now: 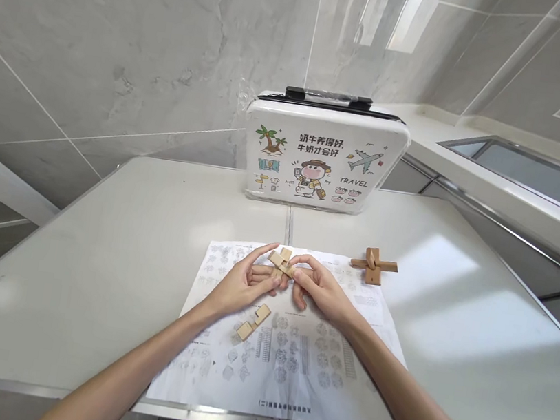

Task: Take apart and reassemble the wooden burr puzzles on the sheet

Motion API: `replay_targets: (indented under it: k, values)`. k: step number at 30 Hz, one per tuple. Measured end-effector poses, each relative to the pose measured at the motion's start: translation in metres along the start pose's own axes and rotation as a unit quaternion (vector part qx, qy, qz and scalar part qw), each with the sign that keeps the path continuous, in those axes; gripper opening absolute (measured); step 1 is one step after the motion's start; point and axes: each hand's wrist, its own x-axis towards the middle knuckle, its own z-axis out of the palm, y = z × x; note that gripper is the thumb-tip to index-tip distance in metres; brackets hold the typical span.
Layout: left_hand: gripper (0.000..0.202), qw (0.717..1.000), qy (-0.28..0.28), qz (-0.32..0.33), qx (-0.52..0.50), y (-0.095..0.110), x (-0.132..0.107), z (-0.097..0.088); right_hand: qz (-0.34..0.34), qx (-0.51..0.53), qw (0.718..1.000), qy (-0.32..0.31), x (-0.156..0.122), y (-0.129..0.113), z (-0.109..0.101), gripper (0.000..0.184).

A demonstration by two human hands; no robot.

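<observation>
Over the middle of a printed instruction sheet, my left hand and my right hand hold light wooden puzzle pieces that cross each other. The left thumb and fingers grip the pieces from below and the left, with the index finger stretched out. My right thumb and index finger pinch their right end. Below the left hand, a loose notched wooden piece lies on the paper. Fingers hide part of how the held pieces fit together.
A darker assembled wooden cross puzzle sits at the sheet's upper right corner. At the back of the white table stands a white cartoon-printed case in plastic wrap. To the right runs a counter with a sink; a grey tiled wall rises behind.
</observation>
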Motion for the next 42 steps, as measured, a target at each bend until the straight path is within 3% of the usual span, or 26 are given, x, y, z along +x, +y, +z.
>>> replay_targets:
  k: [8, 19, 26, 37, 42]
  values:
    - [0.077, 0.998, -0.006, -0.007, 0.060, 0.000, -0.001, 0.001, 0.008, -0.016, 1.000, 0.013, -0.002, 0.000, 0.000, 0.038]
    - [0.064, 0.981, -0.002, 0.048, 0.188, 0.010, -0.007, 0.008, 0.030, -0.036, 0.998, 0.038, -0.004, -0.005, 0.000, 0.042]
    - [0.043, 0.988, 0.012, 0.039, 0.151, 0.009, -0.007, 0.009, 0.036, -0.001, 0.999, 0.026, -0.004, -0.004, 0.001, 0.039]
    - [0.040, 0.984, 0.000, 0.054, 0.171, 0.005, -0.004, 0.005, 0.017, -0.075, 0.997, 0.012, -0.006, -0.006, 0.008, 0.038]
    - [0.043, 0.981, 0.005, 0.052, 0.189, 0.004, -0.005, 0.004, 0.008, -0.081, 0.996, 0.037, -0.006, -0.003, 0.010, 0.039]
